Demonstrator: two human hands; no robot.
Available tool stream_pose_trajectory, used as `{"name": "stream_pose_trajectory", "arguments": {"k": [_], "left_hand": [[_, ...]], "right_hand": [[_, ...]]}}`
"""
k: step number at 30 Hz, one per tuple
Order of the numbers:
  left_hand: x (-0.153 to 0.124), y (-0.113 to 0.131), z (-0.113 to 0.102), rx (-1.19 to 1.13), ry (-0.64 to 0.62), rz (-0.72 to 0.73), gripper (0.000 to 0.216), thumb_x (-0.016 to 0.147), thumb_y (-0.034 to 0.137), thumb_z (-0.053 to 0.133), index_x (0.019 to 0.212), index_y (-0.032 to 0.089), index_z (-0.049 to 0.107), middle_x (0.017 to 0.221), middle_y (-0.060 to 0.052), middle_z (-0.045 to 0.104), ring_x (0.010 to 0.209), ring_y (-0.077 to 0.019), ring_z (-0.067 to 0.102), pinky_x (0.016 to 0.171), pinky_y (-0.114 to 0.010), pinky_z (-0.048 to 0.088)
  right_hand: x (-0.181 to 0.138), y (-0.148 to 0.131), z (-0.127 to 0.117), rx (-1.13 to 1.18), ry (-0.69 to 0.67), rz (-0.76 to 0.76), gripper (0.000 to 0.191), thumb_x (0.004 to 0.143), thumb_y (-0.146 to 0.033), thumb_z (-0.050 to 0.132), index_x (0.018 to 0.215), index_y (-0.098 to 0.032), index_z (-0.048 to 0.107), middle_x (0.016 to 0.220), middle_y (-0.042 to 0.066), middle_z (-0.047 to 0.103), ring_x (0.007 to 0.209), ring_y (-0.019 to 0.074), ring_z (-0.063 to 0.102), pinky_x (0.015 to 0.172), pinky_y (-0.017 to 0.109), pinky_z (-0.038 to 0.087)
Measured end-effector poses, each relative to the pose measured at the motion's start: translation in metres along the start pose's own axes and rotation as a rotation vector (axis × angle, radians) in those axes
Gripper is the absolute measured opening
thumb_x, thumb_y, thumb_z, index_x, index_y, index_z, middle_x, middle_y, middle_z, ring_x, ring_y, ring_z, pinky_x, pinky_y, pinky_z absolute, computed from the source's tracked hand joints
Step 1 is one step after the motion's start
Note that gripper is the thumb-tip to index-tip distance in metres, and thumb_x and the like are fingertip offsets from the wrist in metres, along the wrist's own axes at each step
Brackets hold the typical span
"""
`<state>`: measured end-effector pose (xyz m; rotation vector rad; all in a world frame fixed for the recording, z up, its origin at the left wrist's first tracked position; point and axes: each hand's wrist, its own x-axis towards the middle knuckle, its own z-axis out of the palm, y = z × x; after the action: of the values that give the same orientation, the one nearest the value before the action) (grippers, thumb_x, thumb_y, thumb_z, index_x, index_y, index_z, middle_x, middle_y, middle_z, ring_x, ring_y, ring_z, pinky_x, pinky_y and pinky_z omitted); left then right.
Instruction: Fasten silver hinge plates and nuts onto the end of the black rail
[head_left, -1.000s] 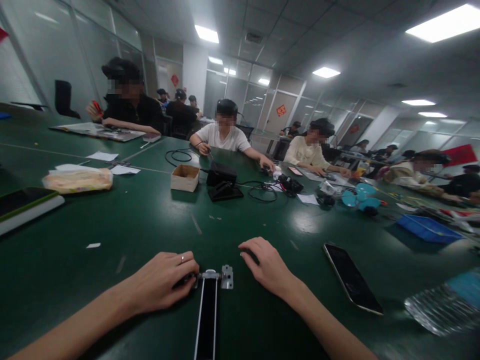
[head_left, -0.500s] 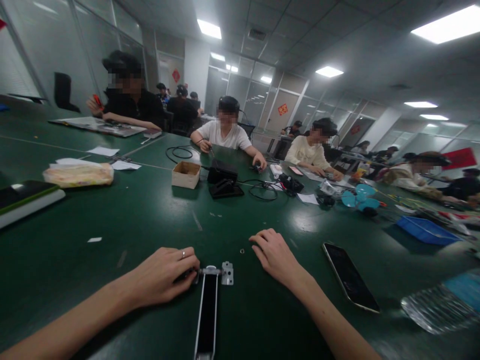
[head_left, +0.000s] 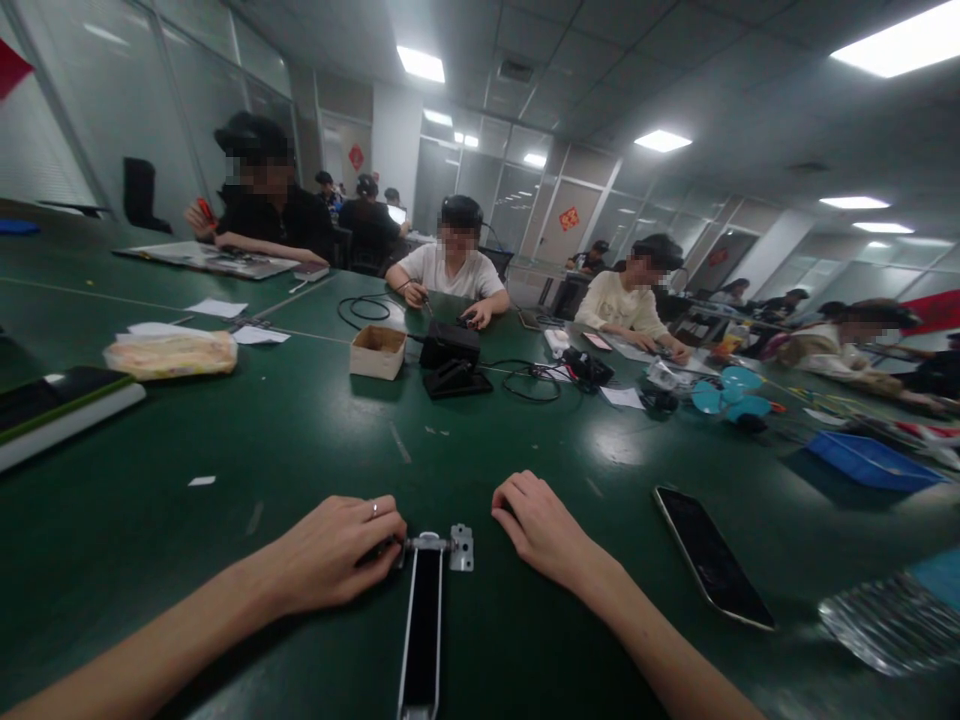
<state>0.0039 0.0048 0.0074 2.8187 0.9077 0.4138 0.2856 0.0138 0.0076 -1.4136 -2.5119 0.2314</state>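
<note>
A long black strip with silvery edges (head_left: 422, 632) lies on the green table (head_left: 300, 440), running toward me. A small metal bracket (head_left: 460, 548) sits at its far end. My left hand (head_left: 337, 552), with a ring on one finger, is curled with its fingertips pinched at the strip's far left end. My right hand (head_left: 541, 528) rests knuckles-up on the table just right of the bracket, fingers bent down over the surface; whatever lies under them is hidden.
A black phone (head_left: 712, 556) lies right of my right hand, a clear plastic bag (head_left: 892, 620) farther right. A cardboard box (head_left: 378, 352), black device (head_left: 450, 360) with cables, blue fan (head_left: 726, 392) and blue tray (head_left: 870, 458) stand farther off. Several people work across the table.
My right hand has drawn back toward the bracket after reaching a little farther out; a tiny ring seen on the table beside it is no longer visible. My left hand has stayed put.
</note>
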Motion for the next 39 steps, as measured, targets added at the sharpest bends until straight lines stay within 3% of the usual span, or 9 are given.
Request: {"name": "stream_pose_trajectory", "arguments": {"k": [13, 21, 24, 30, 39], "left_hand": [[0.000, 0.000, 0.001, 0.022, 0.012, -0.007, 0.016, 0.088, 0.017, 0.041, 0.093, 0.018, 0.056, 0.084, -0.003, 0.059, 0.068, -0.0155, 0.059, 0.061, -0.026, 0.042], [0.000, 0.020, -0.004, -0.139, 0.059, -0.022, 0.019, 0.094, 0.034, 0.049, 0.101, 0.018, 0.056, 0.090, -0.004, 0.062, 0.075, -0.0164, 0.061, 0.066, -0.026, 0.044], [0.000, 0.028, 0.001, -0.188, 0.073, 0.015, 0.020, 0.097, 0.036, 0.046, 0.101, 0.019, 0.055, 0.088, -0.003, 0.064, 0.075, -0.0160, 0.060, 0.067, -0.025, 0.043], [0.001, 0.032, 0.009, -0.255, 0.107, 0.024, 0.026, 0.099, 0.039, 0.041, 0.096, 0.019, 0.057, 0.082, -0.002, 0.065, 0.073, -0.0147, 0.061, 0.067, -0.024, 0.044], [0.001, 0.033, 0.003, -0.320, 0.080, 0.038, 0.017, 0.097, 0.031, 0.047, 0.092, 0.018, 0.057, 0.081, -0.002, 0.064, 0.071, -0.0136, 0.059, 0.065, -0.023, 0.045]], "right_hand": [[-0.002, -0.024, 0.007, 0.059, 0.100, -0.195, 0.003, 0.088, -0.012, 0.052, 0.087, -0.015, 0.054, 0.084, 0.005, 0.058, 0.076, 0.0173, 0.050, 0.067, 0.031, 0.042], [-0.006, -0.047, 0.022, 0.131, 0.408, -0.591, 0.011, 0.093, -0.013, 0.047, 0.091, -0.015, 0.058, 0.081, 0.006, 0.064, 0.073, 0.0160, 0.055, 0.064, 0.029, 0.042], [-0.009, -0.055, 0.024, 0.131, 0.453, -0.671, 0.014, 0.093, -0.011, 0.047, 0.088, -0.015, 0.059, 0.078, 0.005, 0.065, 0.069, 0.0150, 0.055, 0.062, 0.029, 0.041], [-0.011, -0.054, 0.023, 0.133, 0.457, -0.698, 0.014, 0.093, -0.012, 0.047, 0.091, -0.015, 0.061, 0.078, 0.005, 0.066, 0.070, 0.0146, 0.057, 0.062, 0.029, 0.042], [-0.011, -0.053, 0.021, 0.147, 0.466, -0.716, 0.016, 0.094, -0.014, 0.045, 0.092, -0.015, 0.061, 0.077, 0.006, 0.067, 0.069, 0.0150, 0.057, 0.061, 0.029, 0.042]]}}
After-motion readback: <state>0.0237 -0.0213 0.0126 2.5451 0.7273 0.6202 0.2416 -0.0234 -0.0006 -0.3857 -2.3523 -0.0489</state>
